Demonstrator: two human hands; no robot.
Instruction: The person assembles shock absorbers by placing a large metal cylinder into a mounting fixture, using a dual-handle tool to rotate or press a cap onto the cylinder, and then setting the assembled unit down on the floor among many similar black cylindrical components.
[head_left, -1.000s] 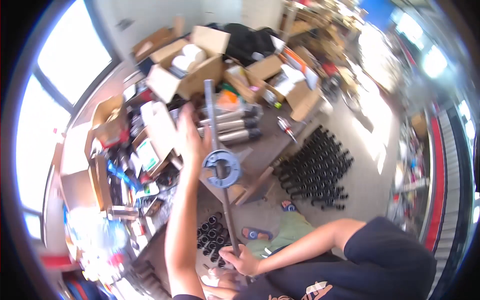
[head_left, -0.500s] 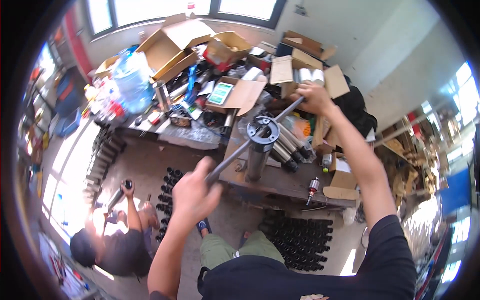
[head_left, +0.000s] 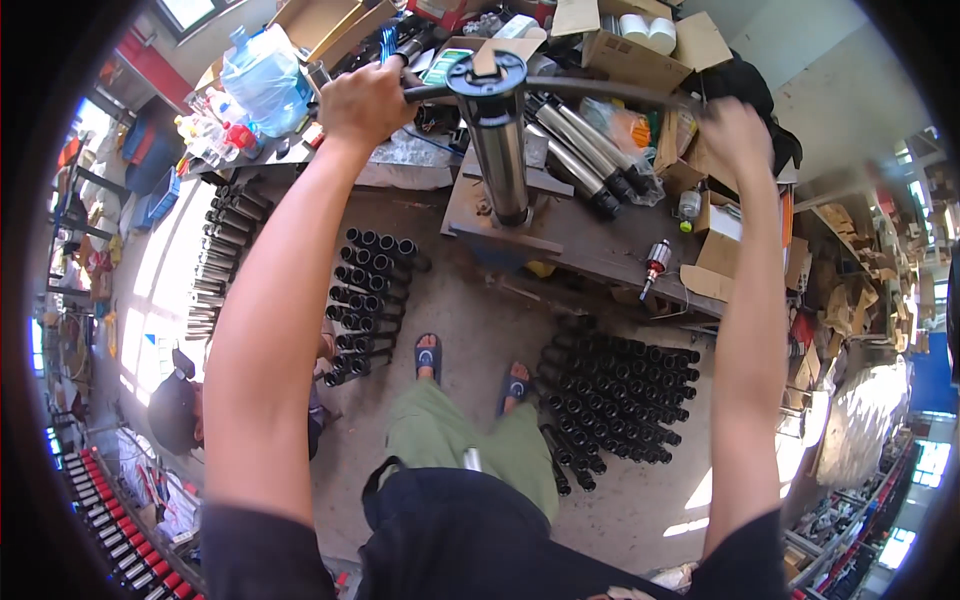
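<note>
A shiny metal cylinder (head_left: 503, 165) stands upright at the bench edge, with a dark round flanged collar (head_left: 487, 74) on top. A long dark metal bar (head_left: 610, 91) runs crosswise at the collar and sticks out on both sides. My left hand (head_left: 366, 104) is closed round the bar's left end. At the far right end is my right hand (head_left: 737, 140), smeared by motion but with its fingers curled on the bar. Where the bar meets the collar, a small tan piece (head_left: 485, 60) shows on top. The cylinder's foot rests in a metal block (head_left: 520, 238).
Metal tubes (head_left: 590, 150) lie on the bench beside a red-and-silver motor rotor (head_left: 655, 265) and open cartons (head_left: 640, 55). Black-rimmed tubes (head_left: 375, 290) stand in rows on the floor, more (head_left: 620, 400) at right. A crouching person (head_left: 178, 405) is partly behind my left arm.
The bar has turned clockwise about the cylinder, from slanting to nearly level across my view. My left hand has gone forward, my right hand outward and back. My view has tilted down.
</note>
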